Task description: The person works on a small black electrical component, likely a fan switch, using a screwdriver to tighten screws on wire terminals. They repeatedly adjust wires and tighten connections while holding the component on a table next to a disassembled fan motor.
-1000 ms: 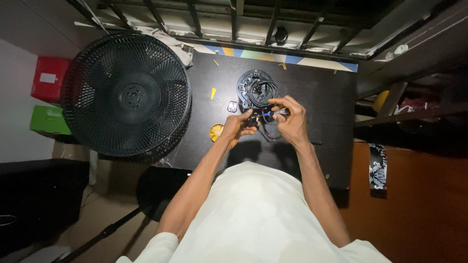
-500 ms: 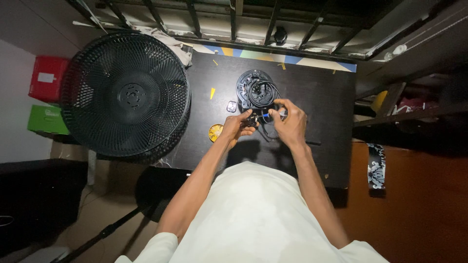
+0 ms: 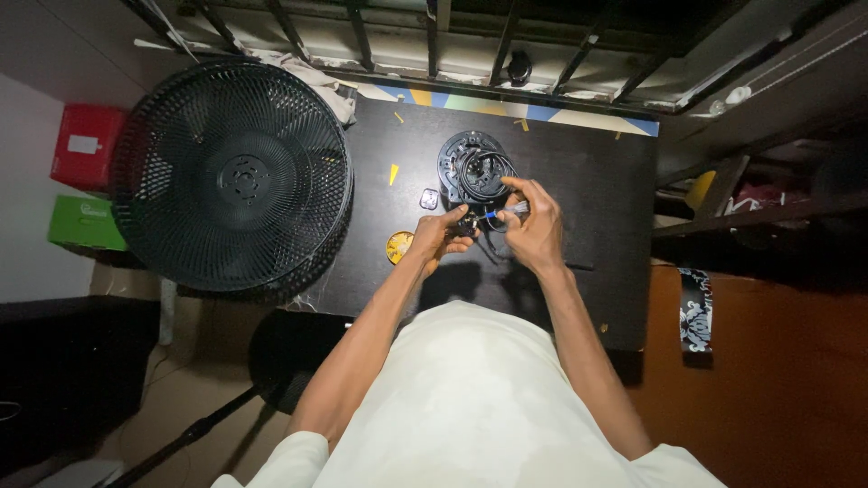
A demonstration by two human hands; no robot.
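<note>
On a black table [image 3: 597, 181] lies a round black motor housing [image 3: 475, 167] full of dark wires. My left hand [image 3: 440, 237] pinches a small dark part at the near edge of the housing. My right hand [image 3: 533, 226] grips a thin tool with a pale tip, a screwdriver by the look of it, pointed left toward that part. Both hands meet just in front of the housing. What the fingertips hold exactly is too small to tell.
A large black fan grille [image 3: 233, 176] rests on the table's left end. A round yellow disc [image 3: 399, 246] and a small grey piece [image 3: 429, 198] lie by my left hand. Red [image 3: 86, 145] and green [image 3: 86, 224] boxes stand far left. Window bars [image 3: 434, 36] run behind.
My hands stay together in front of the housing; the fingers have shifted slightly around the small part and the tool. Nothing else has moved.
</note>
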